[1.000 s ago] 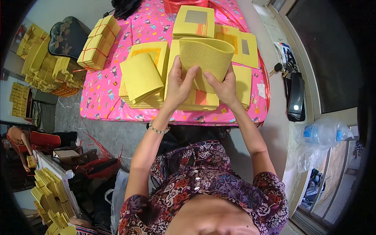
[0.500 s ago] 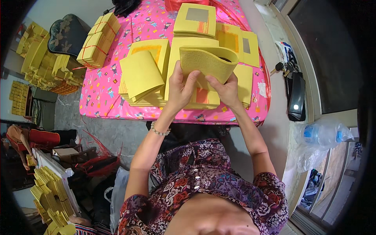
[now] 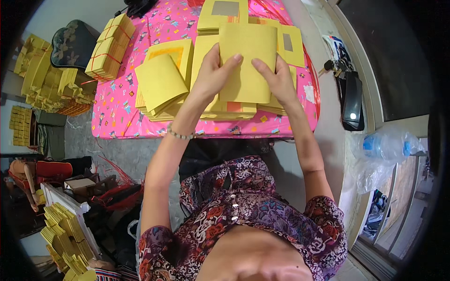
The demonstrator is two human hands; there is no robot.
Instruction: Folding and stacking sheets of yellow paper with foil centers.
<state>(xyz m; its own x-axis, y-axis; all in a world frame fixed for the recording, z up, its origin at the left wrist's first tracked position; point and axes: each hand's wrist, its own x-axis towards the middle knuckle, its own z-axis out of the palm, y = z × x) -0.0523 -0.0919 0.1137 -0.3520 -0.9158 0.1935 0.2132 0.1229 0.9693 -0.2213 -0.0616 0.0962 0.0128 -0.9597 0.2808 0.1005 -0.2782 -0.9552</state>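
Note:
Over the pink table, my left hand [image 3: 214,71] and my right hand [image 3: 278,78] hold a folded yellow paper [image 3: 247,44] by its two side edges. Both thumbs press on its near face, while the other fingers are mostly hidden behind it. The paper stands flat-faced above a stack of yellow sheets, which it partly covers. To the left, another folded yellow paper [image 3: 160,83] lies askew on a stack with an orange-printed top sheet [image 3: 180,50]. Farther back sits a yellow stack with a grey rectangle [image 3: 225,8].
A pink patterned cover [image 3: 112,117] wraps the table. Tied yellow bundles [image 3: 110,49] stand at its far left, beside a dark floral chair back [image 3: 77,44]. Red string [image 3: 313,84] runs along the right edge. Keys [image 3: 329,65] and a dark pouch [image 3: 352,100] lie on the right ledge. Another person [image 3: 23,175] works at left.
The folded paper was bowed open at its top; now it is pressed flat and raised upright. My hands have moved slightly up and farther away, and the whole view has shifted a little.

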